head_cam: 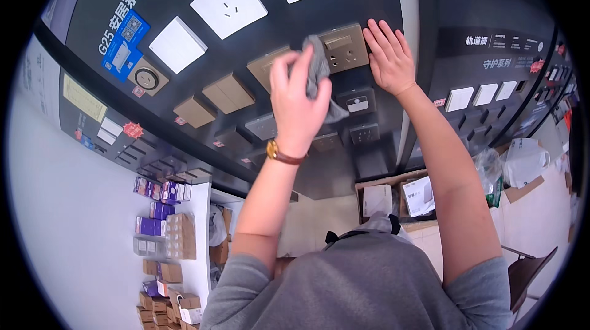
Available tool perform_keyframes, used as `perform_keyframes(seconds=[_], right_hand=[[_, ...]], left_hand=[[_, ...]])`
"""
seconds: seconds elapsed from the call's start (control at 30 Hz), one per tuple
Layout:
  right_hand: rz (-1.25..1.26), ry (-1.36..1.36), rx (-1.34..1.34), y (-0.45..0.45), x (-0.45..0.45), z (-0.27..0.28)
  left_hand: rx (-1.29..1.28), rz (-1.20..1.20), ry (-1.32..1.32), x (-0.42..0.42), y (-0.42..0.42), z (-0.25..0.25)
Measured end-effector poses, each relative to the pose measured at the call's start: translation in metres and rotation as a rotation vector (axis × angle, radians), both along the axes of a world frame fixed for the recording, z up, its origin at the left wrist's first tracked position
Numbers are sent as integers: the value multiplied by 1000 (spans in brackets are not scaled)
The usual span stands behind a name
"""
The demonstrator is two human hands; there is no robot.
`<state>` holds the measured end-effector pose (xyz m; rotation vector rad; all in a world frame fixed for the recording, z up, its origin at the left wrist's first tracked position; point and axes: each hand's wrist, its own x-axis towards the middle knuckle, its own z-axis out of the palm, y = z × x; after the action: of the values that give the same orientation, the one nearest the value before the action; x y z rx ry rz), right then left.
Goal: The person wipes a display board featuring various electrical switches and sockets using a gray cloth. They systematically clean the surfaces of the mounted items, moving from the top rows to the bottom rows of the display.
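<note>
My left hand (pixel 297 97), with a watch on its wrist, grips a grey cloth (pixel 317 64). The cloth lies against the left edge of a gold wall socket with a switch (pixel 345 51). Behind the fingers a second gold plate (pixel 262 69) is partly hidden. My right hand (pixel 389 55) rests flat on the dark display board (pixel 295 21), its fingertips beside the gold socket's right edge. Below the cloth sits a dark grey plate with a white oval part (pixel 358 101). White sockets (pixel 229 4) and a white switch (pixel 179 45) are mounted higher up.
Open cartons (pixel 396 182) holding white boxes stand on the floor close to my body. A white shelf (pixel 198 237) at left carries purple boxes (pixel 152 226) and brown cartons (pixel 173 272). Another display panel (pixel 484 71) adjoins at right. A brown chair (pixel 530 274) is at lower right.
</note>
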<state>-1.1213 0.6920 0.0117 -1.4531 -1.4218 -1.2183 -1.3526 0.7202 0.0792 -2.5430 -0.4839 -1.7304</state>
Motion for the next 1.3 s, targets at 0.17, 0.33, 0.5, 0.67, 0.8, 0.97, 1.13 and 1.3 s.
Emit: perform_keyframes(seconds=[0.17, 0.33, 0.5, 0.67, 0.8, 0.97, 1.13, 1.3], right_hand=[[18, 2, -4, 0, 0, 3], [28, 2, -28, 0, -1, 3], [1, -3, -25, 1, 1, 2], [-9, -7, -38, 0, 0, 1], [-4, -9, -33, 1, 1, 0], [-10, -6, -29, 1, -1, 1], [-9, -4, -30, -2, 0, 2], [-11, -7, -13, -1, 0, 1]], left_hand=[[62, 131, 161, 28, 3, 25], [141, 94, 193, 36, 5, 21], [291, 103, -50, 23, 21, 74], [292, 246, -96, 30, 35, 110], [212, 272, -93, 36, 29, 97], [165, 213, -78, 27, 31, 76], [216, 151, -179, 13, 30, 83], [335, 133, -202, 33, 33, 127]])
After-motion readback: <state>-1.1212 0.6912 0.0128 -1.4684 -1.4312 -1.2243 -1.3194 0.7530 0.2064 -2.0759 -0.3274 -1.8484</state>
